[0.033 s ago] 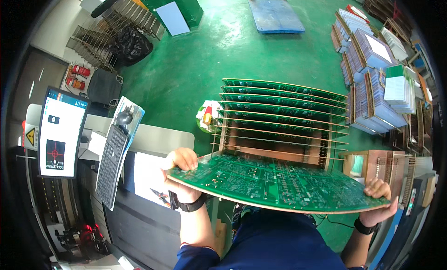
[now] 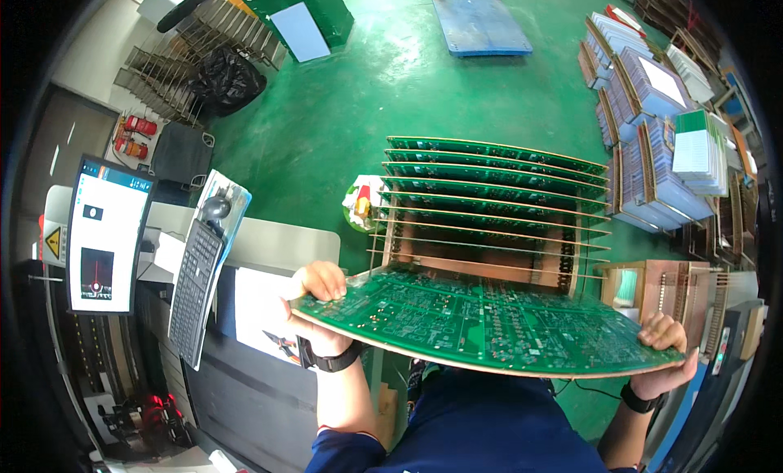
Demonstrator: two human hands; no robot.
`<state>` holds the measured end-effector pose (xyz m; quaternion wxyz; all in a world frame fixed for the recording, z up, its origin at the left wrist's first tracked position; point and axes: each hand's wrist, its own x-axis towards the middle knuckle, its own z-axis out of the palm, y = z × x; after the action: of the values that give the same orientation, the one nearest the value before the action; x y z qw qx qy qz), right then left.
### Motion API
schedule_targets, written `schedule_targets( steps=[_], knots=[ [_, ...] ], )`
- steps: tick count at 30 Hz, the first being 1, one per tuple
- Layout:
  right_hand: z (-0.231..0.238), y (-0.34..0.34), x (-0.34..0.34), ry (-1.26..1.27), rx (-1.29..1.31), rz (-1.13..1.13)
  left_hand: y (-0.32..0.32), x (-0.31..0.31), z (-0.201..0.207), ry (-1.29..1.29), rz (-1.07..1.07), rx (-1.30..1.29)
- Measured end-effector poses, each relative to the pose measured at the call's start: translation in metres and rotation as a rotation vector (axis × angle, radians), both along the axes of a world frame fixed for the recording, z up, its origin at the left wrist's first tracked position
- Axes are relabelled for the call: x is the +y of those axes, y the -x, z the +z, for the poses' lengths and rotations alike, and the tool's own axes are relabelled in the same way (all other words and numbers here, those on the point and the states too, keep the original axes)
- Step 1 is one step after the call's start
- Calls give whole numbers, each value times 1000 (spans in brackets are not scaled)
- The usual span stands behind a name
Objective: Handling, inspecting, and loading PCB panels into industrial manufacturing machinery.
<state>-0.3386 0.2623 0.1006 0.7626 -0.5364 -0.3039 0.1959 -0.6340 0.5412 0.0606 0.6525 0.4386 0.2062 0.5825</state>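
Between my two hands is a large green circuit board [image 2: 481, 322], held roughly level and tilted slightly toward me. My left hand [image 2: 320, 298] grips its left end, fingers on top and the thumb side beneath. At the right end my right hand [image 2: 665, 347] is closed the same way, fingertips over the upper face. Just beyond the board stands a rack [image 2: 567, 257] with several more green boards [image 2: 497, 179] slotted one above another. The held board's far edge overlaps the rack's near side in view; whether they touch I cannot tell.
On the left are a monitor [image 2: 110, 236], a keyboard [image 2: 196, 293], a mouse [image 2: 216, 208] and a dark-topped machine [image 2: 245, 400]. Stacked panels in racks [image 2: 652, 163] line the right. A blue platform cart [image 2: 481, 24] and a black bag [image 2: 228, 81] are farther off on the green floor.
The picture in the lower part of the monitor has changed, its red cross now partly gone. My hands and the circuit board have hardly moved.
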Motion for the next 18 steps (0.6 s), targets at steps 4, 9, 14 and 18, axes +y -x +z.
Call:
schedule_targets(
  steps=[4,9,14,18],
  knots=[
    [4,8,3,40,-49,-13,12,-2,-20,68,-29,-30],
    [-11,16,14,70,-40,-47,23,18,-33,57,-75,-1],
    [-20,10,18,110,-39,8,34,20,-40,81,-77,-13],
    [-12,9,17,86,-88,13,25,18,-40,38,-114,-19]
  ],
)
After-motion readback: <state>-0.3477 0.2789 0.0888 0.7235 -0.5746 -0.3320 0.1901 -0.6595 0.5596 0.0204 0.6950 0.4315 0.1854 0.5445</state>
